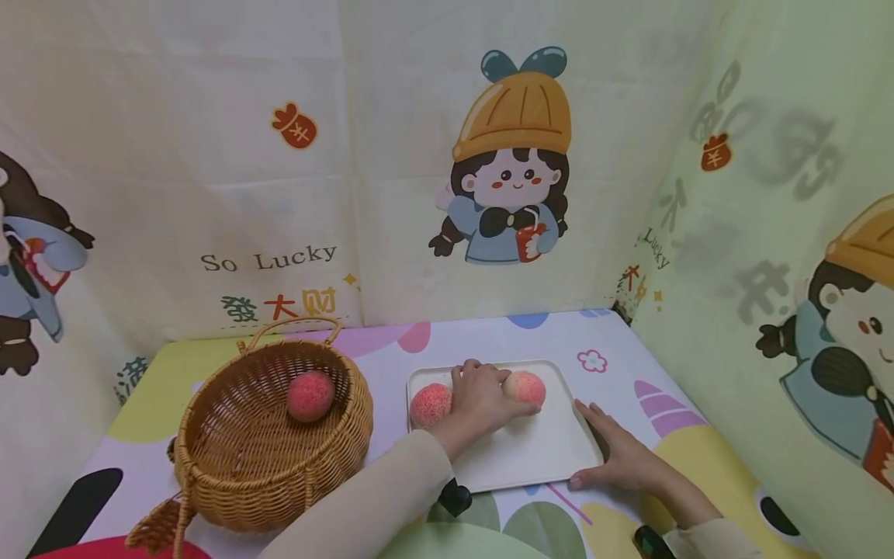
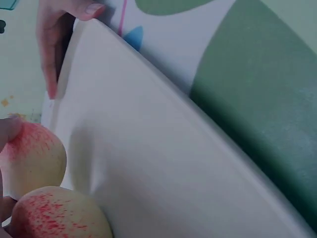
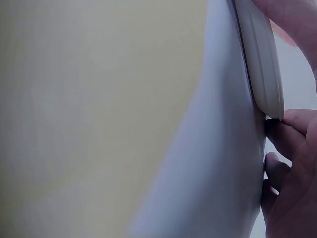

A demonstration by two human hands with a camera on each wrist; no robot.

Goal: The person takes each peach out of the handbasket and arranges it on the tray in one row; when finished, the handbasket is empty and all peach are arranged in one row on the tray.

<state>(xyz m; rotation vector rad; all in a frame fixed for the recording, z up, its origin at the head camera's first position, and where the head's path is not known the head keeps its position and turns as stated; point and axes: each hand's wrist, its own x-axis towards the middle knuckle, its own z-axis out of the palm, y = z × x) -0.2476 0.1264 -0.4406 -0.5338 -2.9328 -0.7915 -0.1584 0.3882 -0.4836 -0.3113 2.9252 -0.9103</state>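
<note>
Rolling looks the likeliest mishap: my left hand pinches the right peach on the white tray, and its fingers could bump the left peach over the low rim. My right hand, thumb and fingers spread, rests against the tray's right edge; too light a touch might let it slide. Three peaches, counting one in the left basket; one tray, one basket.
</note>
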